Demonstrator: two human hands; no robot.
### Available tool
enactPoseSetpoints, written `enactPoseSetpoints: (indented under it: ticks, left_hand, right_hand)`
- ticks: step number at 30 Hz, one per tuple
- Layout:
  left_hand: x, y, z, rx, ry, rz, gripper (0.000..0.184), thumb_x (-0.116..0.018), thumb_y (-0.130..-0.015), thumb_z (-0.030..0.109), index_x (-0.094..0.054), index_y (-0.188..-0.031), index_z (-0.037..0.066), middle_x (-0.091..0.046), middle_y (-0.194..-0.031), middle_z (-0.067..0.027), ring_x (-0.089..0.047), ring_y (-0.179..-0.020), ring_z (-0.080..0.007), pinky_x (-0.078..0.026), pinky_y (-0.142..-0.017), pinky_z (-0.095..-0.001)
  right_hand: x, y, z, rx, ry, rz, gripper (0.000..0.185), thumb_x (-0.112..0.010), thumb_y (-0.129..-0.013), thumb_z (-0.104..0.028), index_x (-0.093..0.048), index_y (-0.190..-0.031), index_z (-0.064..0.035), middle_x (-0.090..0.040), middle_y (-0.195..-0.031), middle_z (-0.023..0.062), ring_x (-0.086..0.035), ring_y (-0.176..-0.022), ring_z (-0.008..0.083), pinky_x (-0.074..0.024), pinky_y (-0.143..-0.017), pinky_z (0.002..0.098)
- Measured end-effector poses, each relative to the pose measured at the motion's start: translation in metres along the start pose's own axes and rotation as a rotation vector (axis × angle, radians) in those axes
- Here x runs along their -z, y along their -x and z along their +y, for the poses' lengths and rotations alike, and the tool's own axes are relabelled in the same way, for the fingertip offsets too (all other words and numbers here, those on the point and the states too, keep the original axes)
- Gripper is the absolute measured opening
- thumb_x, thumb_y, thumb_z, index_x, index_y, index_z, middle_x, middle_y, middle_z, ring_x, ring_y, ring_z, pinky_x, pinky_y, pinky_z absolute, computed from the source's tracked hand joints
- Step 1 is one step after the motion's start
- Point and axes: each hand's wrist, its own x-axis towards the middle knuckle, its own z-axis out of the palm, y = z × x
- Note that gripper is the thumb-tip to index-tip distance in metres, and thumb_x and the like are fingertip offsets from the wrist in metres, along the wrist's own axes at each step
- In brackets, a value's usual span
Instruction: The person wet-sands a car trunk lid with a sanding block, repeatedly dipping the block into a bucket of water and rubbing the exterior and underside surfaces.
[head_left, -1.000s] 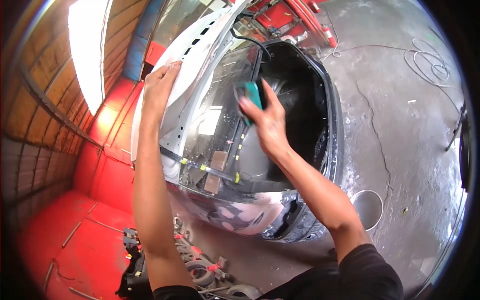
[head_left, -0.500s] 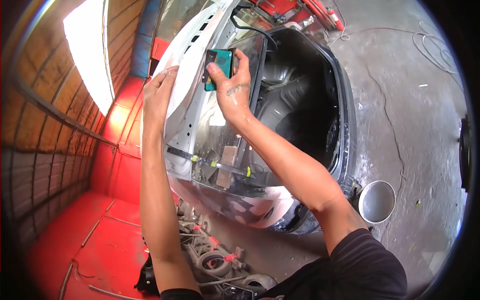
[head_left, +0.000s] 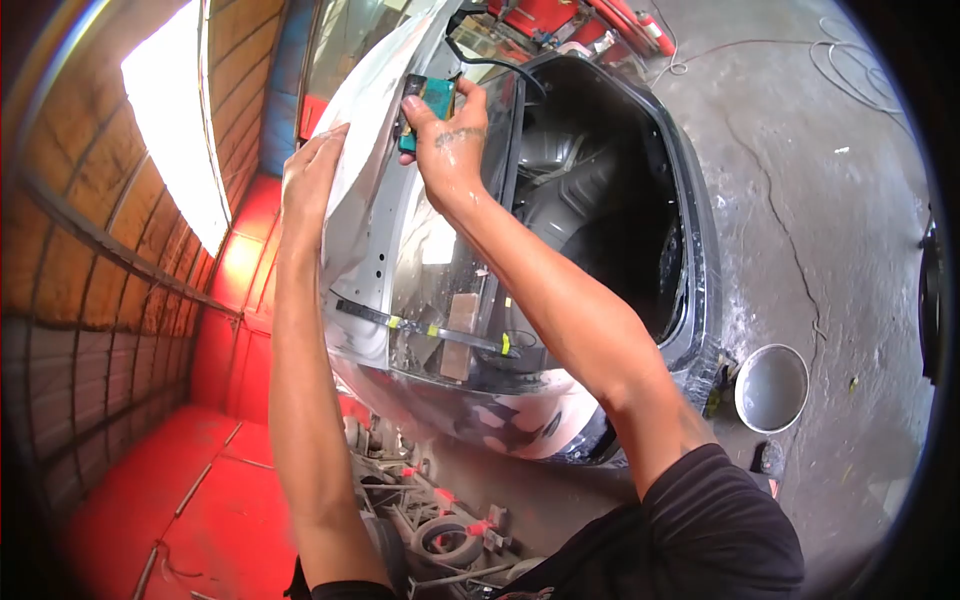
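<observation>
The left hand (head_left: 308, 180) lies on the left edge of the white panel (head_left: 372, 100), its grip unclear, while the right hand (head_left: 452, 150), apart from it, clamps the teal block (head_left: 432, 98) near the panel's right edge, long axis roughly along it, with the dark cavity (head_left: 620, 180) open farther right of the panel.

Right hand (head_left: 452, 145), over car body (head_left: 500, 415), hides part of teal block (head_left: 432, 98); contact beneath can't be judged. Opening (head_left: 692, 190) in car body: depths lost to black. White panel (head_left: 375, 95), left side of car body: far end cut by top edge. Right of car body: bucket (head_left: 738, 388) contents unclear; hose coil (head_left: 855, 75) cropped by lens rim; 2 floor specks (head_left: 853, 383) too small to name. Below car body: parts pile (head_left: 445, 540) partly behind left forearm (head_left: 305, 400).
</observation>
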Motion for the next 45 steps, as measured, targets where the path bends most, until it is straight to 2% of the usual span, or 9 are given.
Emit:
enactPoseSetpoints:
  ticks: [14,17,19,25,27,30,34,37,45]
  left_hand:
    - [-0.002,0.002,0.003,-0.024,0.010,-0.024,0.040,-0.063,-0.102,0.031,-0.074,-0.123,-0.002,-0.075,-0.109,-0.0065,-0.065,-0.100,-0.0144,-0.049,-0.091,-0.0297]
    - [-0.004,0.007,0.013,0.046,0.044,-0.028,0.039,-0.062,-0.102,0.029,-0.074,-0.124,-0.001,-0.074,-0.110,-0.0064,-0.065,-0.100,-0.0131,-0.048,-0.091,-0.0279]
    - [-0.002,0.013,0.017,0.026,-0.012,-0.007,0.039,-0.062,-0.102,0.028,-0.074,-0.124,-0.001,-0.074,-0.110,-0.0065,-0.065,-0.099,-0.0126,-0.048,-0.091,-0.0270]
    - [0.001,0.009,0.013,0.000,-0.090,-0.018,0.042,-0.061,-0.102,0.032,-0.073,-0.126,0.000,-0.074,-0.112,-0.0073,-0.065,-0.101,-0.0140,-0.048,-0.092,-0.0274]
    - [0.001,0.008,0.009,0.002,-0.027,-0.022,0.041,-0.062,-0.101,0.031,-0.074,-0.125,0.000,-0.074,-0.112,-0.0073,-0.065,-0.100,-0.0139,-0.048,-0.091,-0.0270]
    - [0.002,0.002,0.010,0.016,-0.036,-0.018,0.040,-0.063,-0.101,0.031,-0.074,-0.124,0.000,-0.075,-0.111,-0.0074,-0.066,-0.100,-0.0136,-0.048,-0.091,-0.0268]
    - [0.003,0.005,0.014,0.104,-0.039,-0.052,0.038,-0.064,-0.100,0.031,-0.076,-0.120,0.001,-0.075,-0.108,-0.0072,-0.066,-0.097,-0.0130,-0.049,-0.089,-0.0264]
    - [-0.004,0.009,0.015,-0.015,-0.036,0.050,0.037,-0.064,-0.101,0.032,-0.077,-0.116,0.001,-0.075,-0.105,-0.0067,-0.066,-0.093,-0.0123,-0.050,-0.085,-0.0262]
    - [0.005,-0.006,-0.012,0.005,0.049,-0.009,0.036,-0.065,-0.101,0.032,-0.078,-0.115,0.001,-0.075,-0.102,-0.0055,-0.065,-0.091,-0.0112,-0.049,-0.084,-0.0256]
  right_hand:
    - [0.021,0.026,-0.014,-0.072,-0.005,-0.059,0.066,-0.072,-0.094,-0.008,-0.032,-0.145,0.0056,-0.069,-0.102,0.0171,-0.066,-0.065,0.0183,-0.0560,-0.045,0.0318]
    - [0.013,0.040,-0.020,-0.061,0.024,-0.125,0.069,-0.069,-0.094,-0.011,-0.029,-0.148,-0.0001,-0.063,-0.110,0.0150,-0.067,-0.082,0.0203,-0.0590,-0.049,0.0306]
    - [0.006,0.003,0.002,-0.031,-0.021,-0.041,0.064,-0.072,-0.094,-0.008,-0.031,-0.141,0.0058,-0.066,-0.094,0.0147,-0.064,-0.063,0.0183,-0.0561,-0.045,0.0318]
    - [0.005,0.034,-0.017,-0.062,-0.024,-0.067,0.064,-0.072,-0.094,-0.009,-0.031,-0.142,0.0065,-0.066,-0.096,0.0160,-0.065,-0.064,0.0192,-0.0553,-0.042,0.0311]
    - [0.005,0.026,-0.017,-0.050,0.056,-0.120,0.064,-0.067,-0.096,-0.010,-0.028,-0.145,0.0010,-0.062,-0.114,0.0189,-0.068,-0.079,0.0221,-0.0581,-0.047,0.0325]
    - [-0.005,-0.019,-0.014,-0.008,0.032,-0.062,0.066,-0.068,-0.094,-0.012,-0.028,-0.145,0.0003,-0.063,-0.105,0.0175,-0.067,-0.077,0.0212,-0.0580,-0.049,0.0323]
    - [0.006,0.050,-0.011,-0.069,0.005,-0.052,0.063,-0.071,-0.093,-0.008,-0.032,-0.140,0.0057,-0.066,-0.102,0.0175,-0.066,-0.068,0.0200,-0.0557,-0.043,0.0312]
    - [0.005,0.012,0.008,0.047,-0.014,-0.063,0.064,-0.072,-0.093,-0.008,-0.030,-0.141,0.0053,-0.065,-0.100,0.0170,-0.066,-0.065,0.0198,-0.0554,-0.042,0.0310]
    - [0.001,0.023,-0.015,-0.114,0.007,-0.094,0.065,-0.071,-0.094,-0.008,-0.029,-0.142,0.0027,-0.063,-0.104,0.0179,-0.067,-0.069,0.0221,-0.0574,-0.044,0.0331]
